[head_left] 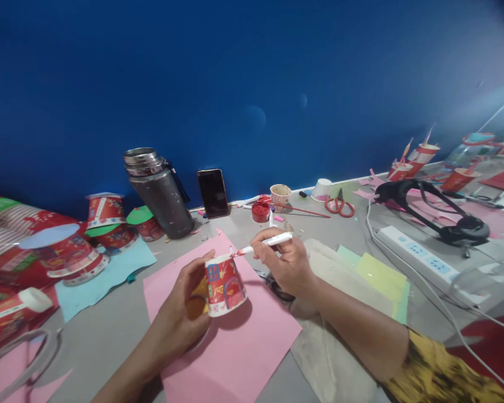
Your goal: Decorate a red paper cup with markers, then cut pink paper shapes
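My left hand is wrapped round the side of a red paper cup with blue, yellow and white drawings, tilted above a pink sheet. A white marker is pinched in my right hand. The marker's red tip end is at the cup's upper edge; whether it touches cannot be made out. Partly under my right hand lies a pair of dark-handled scissors. Something yellow and round shows behind the cup, partly hidden by my left hand.
Decorated cups stand at the left beside a dark flask. A phone leans on the blue wall. Further right are red scissors, a black headset, a power strip and yellow-green paper.
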The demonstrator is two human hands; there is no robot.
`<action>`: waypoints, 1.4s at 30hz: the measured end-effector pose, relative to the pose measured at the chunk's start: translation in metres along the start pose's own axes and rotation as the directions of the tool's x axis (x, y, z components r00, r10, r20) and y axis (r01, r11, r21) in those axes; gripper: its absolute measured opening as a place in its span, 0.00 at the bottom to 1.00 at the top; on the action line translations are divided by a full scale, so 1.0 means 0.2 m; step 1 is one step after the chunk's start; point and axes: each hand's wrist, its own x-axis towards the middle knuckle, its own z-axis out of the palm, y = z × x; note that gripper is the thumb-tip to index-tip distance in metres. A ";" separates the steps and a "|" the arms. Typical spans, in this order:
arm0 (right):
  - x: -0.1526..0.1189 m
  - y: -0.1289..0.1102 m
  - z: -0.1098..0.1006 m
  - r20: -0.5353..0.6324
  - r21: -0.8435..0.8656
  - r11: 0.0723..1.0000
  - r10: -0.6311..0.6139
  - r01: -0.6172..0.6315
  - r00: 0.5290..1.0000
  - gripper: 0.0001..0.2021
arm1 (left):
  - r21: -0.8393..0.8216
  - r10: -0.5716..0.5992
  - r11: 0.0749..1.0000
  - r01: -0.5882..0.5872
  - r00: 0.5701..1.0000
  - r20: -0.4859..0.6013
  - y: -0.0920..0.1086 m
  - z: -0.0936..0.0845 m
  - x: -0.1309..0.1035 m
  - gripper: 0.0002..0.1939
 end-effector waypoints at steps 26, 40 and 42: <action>0.00 -0.02 0.00 0.044 0.115 0.991 0.068 -0.072 0.997 0.11 | -0.214 -0.090 0.974 0.079 0.995 -0.040 -0.03 -0.01 0.00 0.42; 0.03 -0.03 0.00 0.048 0.210 0.971 0.102 -0.110 0.994 0.08 | -0.296 -0.126 0.951 0.094 0.988 -0.092 0.13 0.03 0.00 0.38; 0.03 -0.02 0.00 0.048 0.201 0.973 0.110 -0.118 0.993 0.08 | -0.319 -0.140 0.942 0.104 0.986 -0.092 0.14 0.03 0.00 0.39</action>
